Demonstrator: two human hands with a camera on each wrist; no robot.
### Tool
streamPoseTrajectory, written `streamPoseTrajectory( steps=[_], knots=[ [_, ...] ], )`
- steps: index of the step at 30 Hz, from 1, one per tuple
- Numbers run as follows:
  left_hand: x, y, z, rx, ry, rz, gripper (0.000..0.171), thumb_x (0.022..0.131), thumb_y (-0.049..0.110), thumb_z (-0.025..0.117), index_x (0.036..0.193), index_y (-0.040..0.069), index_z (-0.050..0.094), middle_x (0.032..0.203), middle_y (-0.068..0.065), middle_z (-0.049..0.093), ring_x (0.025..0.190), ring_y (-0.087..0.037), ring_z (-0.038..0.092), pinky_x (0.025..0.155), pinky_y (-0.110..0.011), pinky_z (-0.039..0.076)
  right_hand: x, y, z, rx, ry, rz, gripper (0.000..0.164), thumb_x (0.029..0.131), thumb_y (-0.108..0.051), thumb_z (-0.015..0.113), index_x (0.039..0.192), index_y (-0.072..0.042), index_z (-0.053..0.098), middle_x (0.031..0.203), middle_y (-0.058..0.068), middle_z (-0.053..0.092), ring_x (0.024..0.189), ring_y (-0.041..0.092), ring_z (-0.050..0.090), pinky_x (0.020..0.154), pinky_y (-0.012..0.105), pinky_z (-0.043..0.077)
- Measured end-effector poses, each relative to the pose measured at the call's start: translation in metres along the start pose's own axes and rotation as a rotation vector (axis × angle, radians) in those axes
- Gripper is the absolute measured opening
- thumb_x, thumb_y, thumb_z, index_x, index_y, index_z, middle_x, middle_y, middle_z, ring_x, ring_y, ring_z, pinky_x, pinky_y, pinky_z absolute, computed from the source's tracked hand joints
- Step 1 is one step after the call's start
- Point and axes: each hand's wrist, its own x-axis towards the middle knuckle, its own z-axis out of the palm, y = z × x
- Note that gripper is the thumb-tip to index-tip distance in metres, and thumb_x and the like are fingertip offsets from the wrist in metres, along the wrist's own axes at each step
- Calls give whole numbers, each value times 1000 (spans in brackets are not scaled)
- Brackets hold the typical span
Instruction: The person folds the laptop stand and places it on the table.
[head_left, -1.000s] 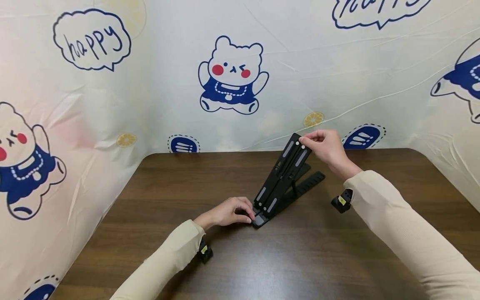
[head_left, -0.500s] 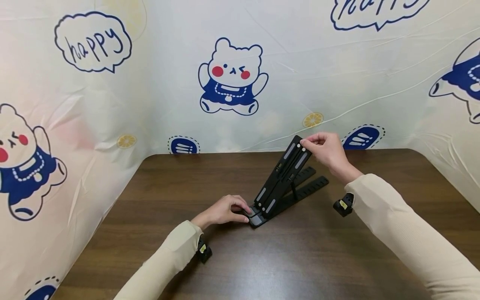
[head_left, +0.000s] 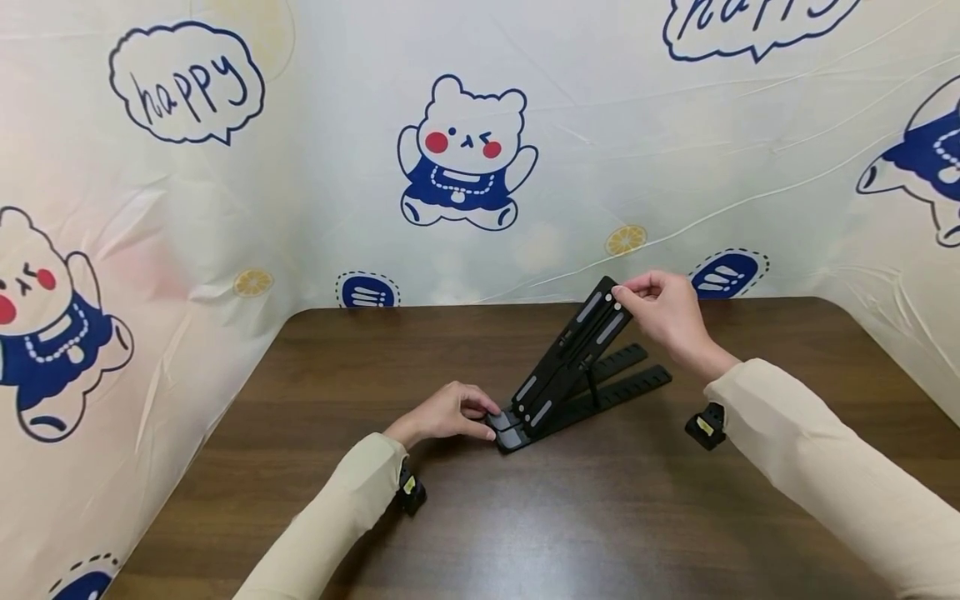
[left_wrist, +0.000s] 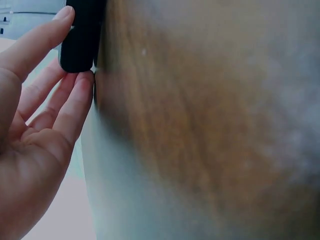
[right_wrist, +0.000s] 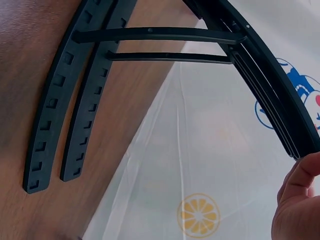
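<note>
A black folding laptop stand (head_left: 575,368) stands on the table, its upper rails raised at a slant over the slotted base legs (head_left: 626,390). My right hand (head_left: 670,317) pinches the raised top end between thumb and fingers. Down at the front end with its grey pads (head_left: 512,438), the thumb and fingertips of my left hand (head_left: 448,412) hold the near corner. In the right wrist view two struts (right_wrist: 160,34) join the slotted legs (right_wrist: 46,125) to the raised rails. Only a dark end of the stand (left_wrist: 80,45) shows beside my left hand (left_wrist: 35,165) in the left wrist view.
A brown wooden table (head_left: 300,375) lies under everything. Behind it and at both sides hangs a pale printed sheet (head_left: 337,167) with bear drawings, meeting the table's far edge. Black wrist cameras (head_left: 705,425) hang below both sleeves.
The stand has swung slightly clockwise, its raised end and legs shifting right and toward me. My right hand has moved with it. My left hand has shifted slightly left with the front end.
</note>
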Motion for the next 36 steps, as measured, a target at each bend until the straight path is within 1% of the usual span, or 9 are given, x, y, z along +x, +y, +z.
streamPoseTrajectory(
  steps=[6, 12, 17, 20, 25, 29, 32, 36],
  knots=[
    [4, -1, -4, -37, -38, 0, 31, 70, 6, 74, 98, -3, 64, 97, -10, 58, 93, -18, 56, 84, -26, 45, -6, -1, -4, 1, -11, -5, 28, 85, -23, 59, 89, 4, 61, 72, 10, 57, 51, 5, 49, 47, 20, 42],
    [7, -4, -9, -57, -65, -33, 31, 70, 6, 74, 99, -2, 65, 99, -9, 58, 94, -18, 55, 86, -27, 44, -13, -2, -6, 29, -19, -6, 28, 85, -22, 59, 91, 5, 59, 71, 9, 56, 46, 6, 48, 44, 22, 43],
    [10, -6, -13, -56, -90, -22, 32, 71, 5, 73, 100, -3, 64, 101, -11, 58, 96, -19, 56, 86, -28, 44, -19, 0, -6, 28, 2, -34, 23, 85, -20, 58, 88, 3, 58, 70, 10, 55, 46, 8, 48, 43, 23, 44],
    [11, -7, -14, -55, -98, -21, 33, 71, 5, 73, 101, -4, 63, 101, -11, 58, 96, -18, 56, 86, -27, 44, -21, 1, -5, 24, 29, -68, 21, 85, -19, 59, 87, 2, 57, 70, 11, 55, 46, 8, 49, 42, 22, 44],
    [13, -7, -16, -52, -102, -52, 33, 71, 5, 74, 101, -2, 64, 101, -7, 59, 95, -16, 56, 85, -26, 44, -25, 3, -3, 41, 70, -108, 21, 84, -18, 60, 87, 2, 58, 69, 11, 55, 45, 8, 47, 41, 20, 42],
    [19, -5, -17, -41, -109, -102, 34, 70, 6, 74, 102, 1, 65, 103, -5, 59, 96, -15, 56, 85, -25, 44, -28, 4, -3, 59, 119, -98, 19, 84, -17, 60, 86, 2, 57, 69, 8, 55, 45, 8, 46, 40, 19, 41],
    [24, -2, -19, -9, -114, -131, 34, 69, 8, 75, 101, 3, 65, 104, -4, 60, 96, -15, 57, 84, -26, 45, -30, 5, -3, 86, 147, -82, 18, 83, -16, 61, 86, 2, 57, 68, 5, 55, 44, 8, 45, 38, 19, 40],
    [29, 2, -21, 24, -120, -150, 33, 69, 8, 75, 100, 4, 65, 104, -5, 61, 96, -16, 57, 84, -26, 45, -31, 7, -3, 122, 161, -81, 18, 83, -14, 61, 87, 2, 57, 67, 1, 55, 42, 8, 45, 36, 21, 40]
  ],
)
